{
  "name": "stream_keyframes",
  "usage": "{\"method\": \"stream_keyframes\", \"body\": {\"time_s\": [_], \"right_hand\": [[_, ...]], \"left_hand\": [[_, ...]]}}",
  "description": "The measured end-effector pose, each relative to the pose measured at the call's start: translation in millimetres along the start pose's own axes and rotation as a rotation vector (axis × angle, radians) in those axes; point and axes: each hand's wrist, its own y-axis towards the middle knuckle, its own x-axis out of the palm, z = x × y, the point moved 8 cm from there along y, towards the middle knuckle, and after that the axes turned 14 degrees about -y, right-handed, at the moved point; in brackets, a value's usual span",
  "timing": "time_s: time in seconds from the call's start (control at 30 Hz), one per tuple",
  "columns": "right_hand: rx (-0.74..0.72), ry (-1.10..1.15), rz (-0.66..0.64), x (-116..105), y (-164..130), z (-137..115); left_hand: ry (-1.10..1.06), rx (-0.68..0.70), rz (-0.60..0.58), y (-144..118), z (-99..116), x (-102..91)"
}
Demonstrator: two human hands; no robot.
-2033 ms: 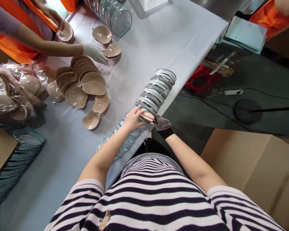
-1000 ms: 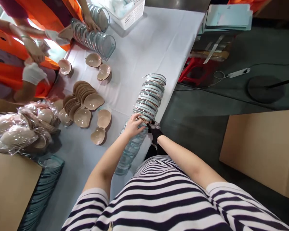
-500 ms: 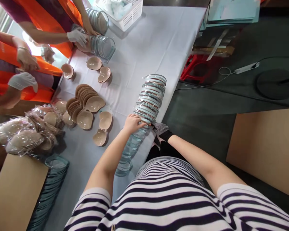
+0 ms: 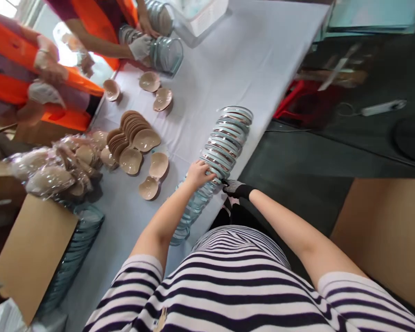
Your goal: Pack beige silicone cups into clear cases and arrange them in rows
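A row of clear plastic cases (image 4: 228,133) stands on edge along the near side of the table, with brownish edges showing between several of them. My bare left hand (image 4: 198,174) curls over the row's left side, fingers at the rim of one case. Opposite it, my right hand (image 4: 233,188), in a dark-and-grey glove, pinches the same area at the table edge; its fingertips are partly hidden. Below my hands, more clear cases (image 4: 193,207) without brownish edges continue toward me, partly covered by my left forearm.
Left on the white-covered table (image 4: 207,87) lie beige bra cups (image 4: 159,164), a fanned stack of cups (image 4: 134,131) and bagged cups (image 4: 51,177). A cardboard box (image 4: 34,253) holds more clear cases. Co-workers in orange vests handle items at the far left; a white basket (image 4: 207,16) stands behind.
The view has swung, so the table things sit further right and slightly higher. My hands stay at the same part of the row; my left fingers look a little more spread over the cases.
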Motion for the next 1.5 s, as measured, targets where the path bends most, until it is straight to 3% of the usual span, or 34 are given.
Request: {"method": "stream_keyframes", "body": {"time_s": [0.07, 0.13, 0.23, 0.33, 0.43, 0.53, 0.57, 0.63, 0.7, 0.77, 0.83, 0.9, 1.03, 1.13, 1.2, 1.3, 1.4, 1.5], "right_hand": [[-0.028, -0.152, -0.01, -12, -1, -3], [-0.009, -0.292, 0.099, -32, -6, -7], [-0.039, -0.348, 0.239, -52, -20, -18], [-0.121, -0.308, 0.307, -71, -25, -30], [-0.249, -0.259, 0.381, -94, -4, -67], [-0.371, -0.27, 0.411, -106, 44, -135], [-0.423, -0.311, 0.407, -103, 64, -165], [-0.579, -0.472, 0.356, -85, 103, -229], [-0.781, -0.726, 0.229, -47, 136, -288], [-0.899, -0.965, 0.114, -9, 164, -329], [-0.927, -1.132, 0.034, 21, 185, -354], [-0.93, -1.24, -0.049, 43, 199, -365], [-0.996, -1.292, -0.14, 64, 199, -372], [-0.974, -1.257, -0.219, 63, 187, -366], [-0.906, -1.231, -0.241, 51, 178, -363], [-0.901, -1.153, -0.211, 20, 150, -371], [-0.88, -1.105, -0.29, -13, 110, -378], [-0.86, -1.043, -0.394, -40, 59, -378]], "left_hand": [[0.007, -0.029, -0.003, 2, 4, 1.3], [-0.026, -0.023, 0.026, 0, 9, -3.1], [-0.115, 0.018, 0.204, -30, 18, -27.2], [-0.152, -0.083, 0.398, -110, 10, -51.4], [-0.11, -0.43, 0.63, -230, -22, -58.0], [-0.096, -0.866, 0.814, -344, -59, -28.8], [-0.144, -0.985, 0.846, -370, -69, -10.7], [-0.35, -1.096, 0.842, -393, -84, 31.1], [-0.491, -1.112, 0.856, -394, -89, 57.8], [-0.488, -1.07, 0.901, -382, -91, 55.8], [-0.402, -0.982, 0.918, -362, -101, 28.4], [-0.319, -0.889, 0.867, -331, -124, -11.0], [-0.224, -0.787, 0.571, -247, -201, -76.1], [-0.246, -0.705, 0.251, -193, -244, -89.4], [-0.289, -0.655, 0.111, -178, -253, -92.8], [-0.44, -0.537, 0.096, -180, -235, -110.0], [-0.698, -0.36, 0.157, -195, -184, -136.1], [-0.997, -0.309, 0.186, -213, -128, -148.8]]}}
